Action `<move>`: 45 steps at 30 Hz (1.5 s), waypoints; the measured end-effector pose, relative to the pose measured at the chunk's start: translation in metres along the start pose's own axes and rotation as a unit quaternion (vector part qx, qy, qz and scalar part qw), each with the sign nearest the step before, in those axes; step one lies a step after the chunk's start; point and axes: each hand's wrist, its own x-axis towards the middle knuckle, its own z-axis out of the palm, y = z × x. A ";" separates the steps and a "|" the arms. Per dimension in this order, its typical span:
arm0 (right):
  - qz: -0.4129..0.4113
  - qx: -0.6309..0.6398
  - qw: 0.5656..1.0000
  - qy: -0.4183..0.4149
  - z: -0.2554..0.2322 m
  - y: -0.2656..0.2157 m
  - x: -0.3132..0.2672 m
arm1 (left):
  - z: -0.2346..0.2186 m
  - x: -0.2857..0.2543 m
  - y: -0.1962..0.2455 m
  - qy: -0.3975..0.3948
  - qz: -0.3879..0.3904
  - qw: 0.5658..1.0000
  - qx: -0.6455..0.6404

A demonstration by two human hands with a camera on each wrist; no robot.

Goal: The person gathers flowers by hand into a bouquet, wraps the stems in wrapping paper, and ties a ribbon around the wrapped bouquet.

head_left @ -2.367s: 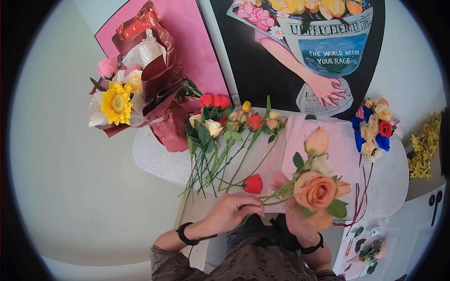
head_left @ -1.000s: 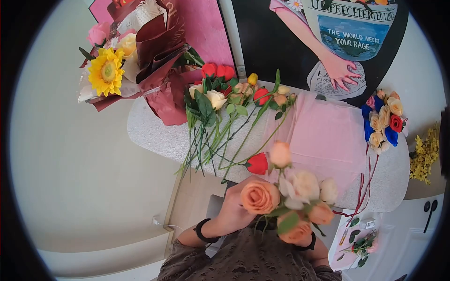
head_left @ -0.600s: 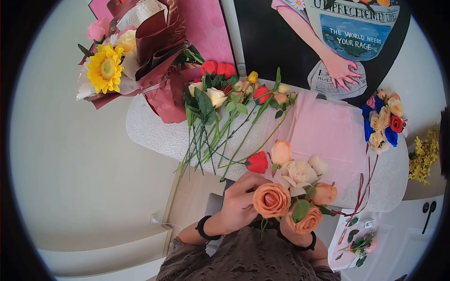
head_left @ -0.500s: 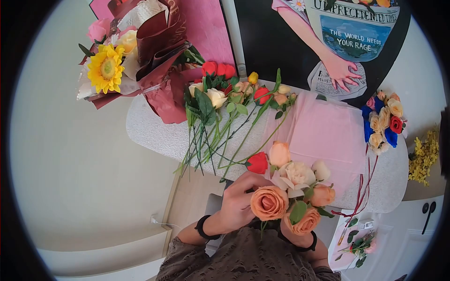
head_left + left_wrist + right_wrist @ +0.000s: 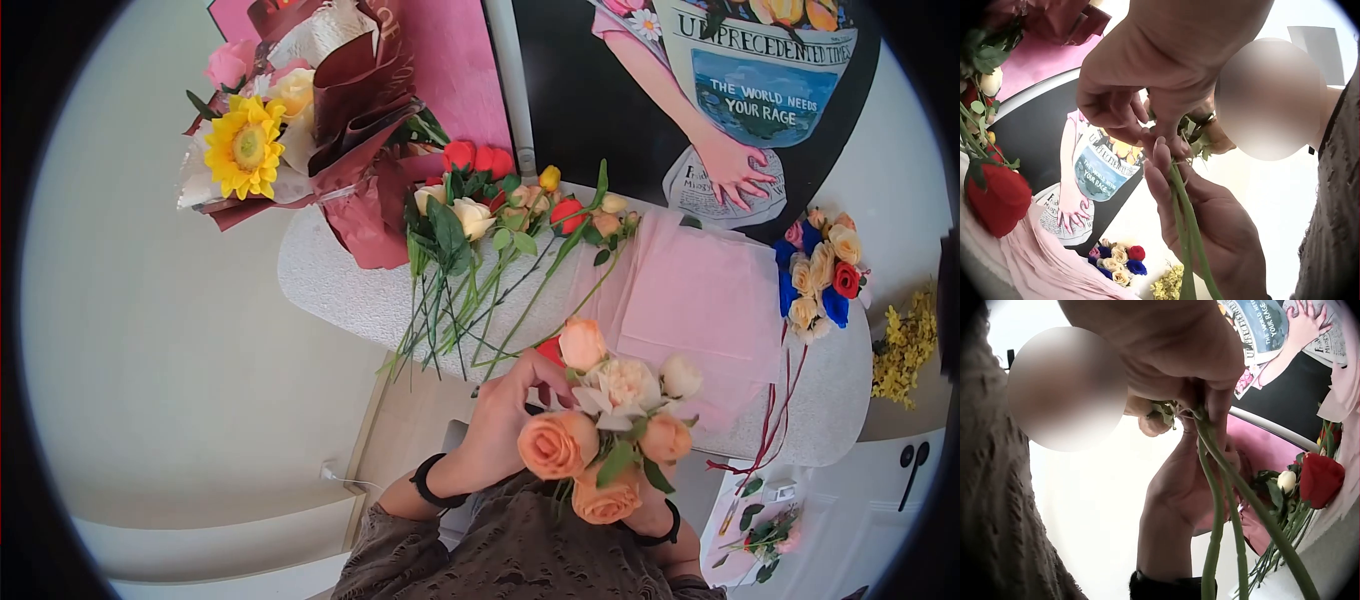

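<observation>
A bunch of peach and cream roses [image 5: 558, 445] is held upright in front of the body, its heads facing the head camera. My left hand [image 5: 505, 425] is at the bunch's left side, and in the left wrist view that same left hand [image 5: 1147, 69] pinches the stems just under the heads. Mostly hidden behind the blooms in the head view is my right hand [image 5: 652, 512]. In the right wrist view the right hand [image 5: 1179, 350] grips the green stems [image 5: 1213, 531], which hang down below both hands.
Loose stemmed flowers [image 5: 470, 290] lie on the pale table [image 5: 330, 270], beside pink wrapping sheets [image 5: 690, 310]. A wrapped bouquet [image 5: 350, 130] with a sunflower stands at the left. A blue-and-cream bouquet [image 5: 820, 270] is at the right, with dark red ribbons [image 5: 775, 430].
The bunch has turned from sideways to heads-up and moved down toward the body, then slightly left. My left hand has shifted from the stem ends to just under the heads.
</observation>
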 end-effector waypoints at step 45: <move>-0.033 -0.038 0.997 -0.064 -0.014 -0.014 0.022 | -0.073 0.133 -0.051 0.068 0.106 0.896 0.426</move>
